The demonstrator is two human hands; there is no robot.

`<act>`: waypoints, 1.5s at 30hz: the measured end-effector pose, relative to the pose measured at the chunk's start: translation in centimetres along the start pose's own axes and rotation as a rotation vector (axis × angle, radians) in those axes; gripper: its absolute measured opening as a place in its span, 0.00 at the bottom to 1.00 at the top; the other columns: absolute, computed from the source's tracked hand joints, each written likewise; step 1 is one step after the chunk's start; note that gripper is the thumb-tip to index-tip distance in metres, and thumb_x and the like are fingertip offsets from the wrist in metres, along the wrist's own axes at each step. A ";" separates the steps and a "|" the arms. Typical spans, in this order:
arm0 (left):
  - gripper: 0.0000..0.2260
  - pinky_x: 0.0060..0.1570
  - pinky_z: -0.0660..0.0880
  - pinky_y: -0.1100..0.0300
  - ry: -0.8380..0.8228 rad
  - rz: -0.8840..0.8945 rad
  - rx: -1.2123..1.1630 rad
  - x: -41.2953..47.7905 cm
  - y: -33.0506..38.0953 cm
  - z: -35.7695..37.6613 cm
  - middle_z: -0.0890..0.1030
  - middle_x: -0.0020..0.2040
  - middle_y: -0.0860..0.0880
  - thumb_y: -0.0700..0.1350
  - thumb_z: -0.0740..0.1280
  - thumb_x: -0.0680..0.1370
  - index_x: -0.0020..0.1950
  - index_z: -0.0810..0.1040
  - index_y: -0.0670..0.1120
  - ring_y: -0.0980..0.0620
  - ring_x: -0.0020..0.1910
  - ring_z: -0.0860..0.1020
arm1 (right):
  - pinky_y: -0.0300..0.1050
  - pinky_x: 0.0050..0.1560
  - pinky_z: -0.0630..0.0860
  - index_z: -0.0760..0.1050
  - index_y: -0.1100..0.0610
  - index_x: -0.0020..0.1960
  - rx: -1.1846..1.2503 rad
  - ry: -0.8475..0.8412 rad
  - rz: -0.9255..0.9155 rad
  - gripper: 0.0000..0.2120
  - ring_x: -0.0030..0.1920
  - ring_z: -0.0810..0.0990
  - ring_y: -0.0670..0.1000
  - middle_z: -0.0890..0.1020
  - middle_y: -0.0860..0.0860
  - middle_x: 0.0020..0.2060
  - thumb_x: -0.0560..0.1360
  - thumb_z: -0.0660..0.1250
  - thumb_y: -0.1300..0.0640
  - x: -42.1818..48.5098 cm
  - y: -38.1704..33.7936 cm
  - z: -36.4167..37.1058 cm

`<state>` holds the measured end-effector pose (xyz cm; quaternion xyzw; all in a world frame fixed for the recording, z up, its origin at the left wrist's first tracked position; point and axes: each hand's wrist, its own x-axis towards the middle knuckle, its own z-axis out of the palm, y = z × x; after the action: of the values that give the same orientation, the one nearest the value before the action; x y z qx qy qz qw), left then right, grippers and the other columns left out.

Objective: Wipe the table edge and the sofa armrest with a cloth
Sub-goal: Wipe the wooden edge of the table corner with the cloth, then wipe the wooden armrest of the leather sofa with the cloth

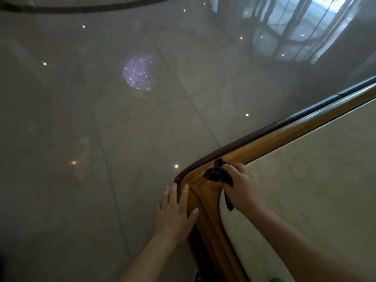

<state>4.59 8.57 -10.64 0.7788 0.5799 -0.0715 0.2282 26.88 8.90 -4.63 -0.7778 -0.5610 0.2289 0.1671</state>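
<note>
A table with a cream stone top (305, 180) and a glossy wooden edge (205, 202) fills the lower right. Its rounded corner points toward the floor. My right hand (241, 185) is shut on a dark cloth (215, 173) and presses it onto the wooden edge right at the corner. A strip of the cloth hangs down past my wrist. My left hand (176, 208) lies flat with fingers spread against the outer side of the corner, holding nothing. No sofa armrest is in view.
Shiny grey floor tiles (101, 119) spread to the left and beyond the table, mirroring ceiling lights and a window. A dark curved band (81, 8) crosses the top. Something green (278, 279) peeks in at the bottom edge on the table.
</note>
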 end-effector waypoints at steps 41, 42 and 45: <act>0.34 0.75 0.43 0.36 0.388 -0.771 -0.075 -47.9 -31.3 -22.9 0.46 0.82 0.44 0.68 0.44 0.76 0.79 0.41 0.56 0.42 0.79 0.39 | 0.53 0.57 0.74 0.69 0.44 0.68 -0.149 -0.456 -0.937 0.19 0.60 0.74 0.57 0.73 0.47 0.65 0.78 0.64 0.46 -26.9 -56.0 5.4; 0.34 0.75 0.43 0.36 0.390 -0.788 -0.075 -49.0 -32.3 -22.9 0.45 0.82 0.45 0.68 0.44 0.77 0.79 0.41 0.56 0.42 0.79 0.39 | 0.53 0.57 0.74 0.69 0.44 0.68 -0.146 -0.470 -0.950 0.19 0.59 0.74 0.57 0.73 0.46 0.64 0.77 0.64 0.45 -27.8 -57.1 6.2; 0.34 0.75 0.42 0.36 0.402 -0.833 -0.089 -51.8 -35.4 -22.9 0.43 0.82 0.45 0.68 0.45 0.77 0.79 0.40 0.57 0.42 0.79 0.38 | 0.53 0.56 0.75 0.69 0.42 0.66 -0.158 -0.516 -1.000 0.18 0.59 0.75 0.57 0.73 0.45 0.63 0.77 0.63 0.44 -30.0 -60.3 8.8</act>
<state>-48.48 -18.57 19.44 0.4673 0.8786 0.0201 0.0964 -33.92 -0.60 24.18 -0.3465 -0.8991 0.2619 0.0542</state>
